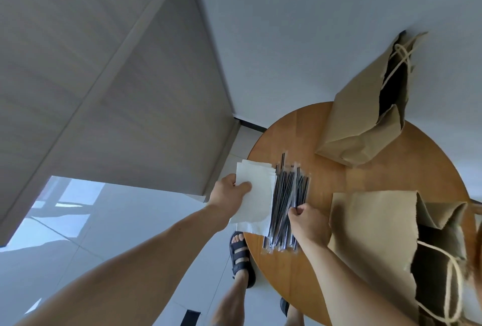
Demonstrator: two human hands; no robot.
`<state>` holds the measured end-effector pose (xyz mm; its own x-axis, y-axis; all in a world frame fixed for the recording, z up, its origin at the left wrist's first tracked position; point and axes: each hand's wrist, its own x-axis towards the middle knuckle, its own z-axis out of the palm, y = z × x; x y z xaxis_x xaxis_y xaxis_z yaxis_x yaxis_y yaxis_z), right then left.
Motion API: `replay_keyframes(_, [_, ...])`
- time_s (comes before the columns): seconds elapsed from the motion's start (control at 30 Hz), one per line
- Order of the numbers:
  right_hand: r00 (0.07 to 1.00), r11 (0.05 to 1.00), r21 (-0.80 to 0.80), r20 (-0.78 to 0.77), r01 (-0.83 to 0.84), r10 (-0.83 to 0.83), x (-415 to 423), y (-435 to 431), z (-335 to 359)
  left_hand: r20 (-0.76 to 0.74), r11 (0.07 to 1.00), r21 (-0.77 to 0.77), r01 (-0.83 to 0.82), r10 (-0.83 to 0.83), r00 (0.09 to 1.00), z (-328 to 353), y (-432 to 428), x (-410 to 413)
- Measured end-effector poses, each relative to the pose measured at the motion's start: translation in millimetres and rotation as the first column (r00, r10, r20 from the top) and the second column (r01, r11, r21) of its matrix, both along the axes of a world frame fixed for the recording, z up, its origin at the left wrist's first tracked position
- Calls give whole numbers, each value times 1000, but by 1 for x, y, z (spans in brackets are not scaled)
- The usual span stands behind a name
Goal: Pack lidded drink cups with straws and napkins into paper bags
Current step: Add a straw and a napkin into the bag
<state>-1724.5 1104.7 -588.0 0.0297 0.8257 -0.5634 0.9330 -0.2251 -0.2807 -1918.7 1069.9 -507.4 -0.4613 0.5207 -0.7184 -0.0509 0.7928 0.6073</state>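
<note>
L hand pinches a napkin off the pile at the table edge, & R hand pinches straws from the heap beside it, prob to take one of each. Near bag stands open right by the R hand so stuff can drop in; far bag waits at the back, no cups in view.

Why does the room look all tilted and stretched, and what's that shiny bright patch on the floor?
In the head view the wide lens slants the wall and bends the table edge; the bright patch on the floor looks like a window reflected in glossy tiles; the straws and napkins look slightly soft.
</note>
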Motion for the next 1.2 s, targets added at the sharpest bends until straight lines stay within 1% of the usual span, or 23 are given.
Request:
replay_keyframes(0.07, [996, 999, 35, -81, 39, -36, 0, 2, 19, -13, 999, 34, 21, -21, 1000, 9, 6, 3])
replay_keyframes(0.1, [986, 996, 66, -156, 64, -53, -1, 4, 31, -23, 998, 53, 34, -32, 999, 15, 10, 5])
replay_keyframes(0.13, [962, 990, 100, -264, 98, -69, -3, 5, 45, -35, 996, 74, 42, -40, 999, 22, 15, 7])
replay_keyframes(0.2, [860, 977, 147, -506, 154, -60, -8, 8, 76, -55, 989, 135, 55, -48, 997, 41, 26, 12])
replay_keyframes(0.23, [801, 977, 151, -598, 152, -32, -10, 9, 93, -57, 984, 168, 63, -54, 997, 52, 32, 14])
replay_keyframes(0.27, [753, 979, 156, -658, 128, 6, -12, 9, 110, -50, 978, 194, 72, -63, 997, 64, 39, 16])
replay_keyframes(0.3, [730, 981, 174, -681, 91, 53, -14, 10, 125, -35, 973, 218, 77, -71, 997, 77, 44, 19])
replay_keyframes(0.37, [734, 974, 223, -667, 35, 126, -14, 14, 150, -3, 961, 267, 77, -80, 997, 102, 52, 22])
replay_keyframes(0.47, [743, 971, 236, -655, 31, 135, -9, 23, 176, 72, 940, 338, 52, -81, 994, 131, 59, 26])
replay_keyframes(0.53, [730, 969, 244, -669, 36, 141, -5, 29, 190, 113, 920, 388, 54, -105, 988, 146, 61, 29])
replay_keyframes(0.63, [726, 960, 280, -664, 18, 180, -1, 34, 211, 126, 891, 444, 96, -169, 978, 165, 62, 35])
replay_keyframes(0.7, [731, 953, 302, -652, 6, 202, 3, 36, 223, 136, 883, 460, 93, -174, 975, 175, 64, 40])
replay_keyframes(0.83, [732, 933, 355, -651, 60, 201, 16, 38, 244, 120, 872, 480, 89, -166, 979, 195, 68, 51])
replay_keyframes(0.9, [731, 912, 385, -662, 142, 165, 27, 42, 256, 150, 872, 485, 68, -160, 976, 206, 71, 55])
replay_keyframes(0.97, [683, 901, 366, -722, 235, 115, 40, 52, 268, 192, 867, 492, 76, -194, 962, 219, 75, 59])
replay_keyframes(1.03, [589, 922, 304, -800, 239, 111, 53, 65, 280, 191, 843, 515, 158, -292, 937, 232, 78, 62])
replay_keyframes(1.1, [455, 966, 199, -884, 165, 104, 65, 75, 289, 168, 804, 539, 249, -393, 904, 245, 80, 68])
replay_keyframes(1.13, [416, 981, 160, -904, 112, 100, 68, 79, 292, 160, 790, 545, 280, -426, 890, 251, 80, 71])
replay_keyframes(1.17, [404, 987, 148, -908, 67, 109, 73, 81, 294, 150, 777, 548, 309, -454, 878, 256, 81, 76])
replay_keyframes(1.2, [411, 988, 151, -903, 36, 123, 77, 82, 295, 140, 767, 548, 333, -477, 867, 260, 82, 81])
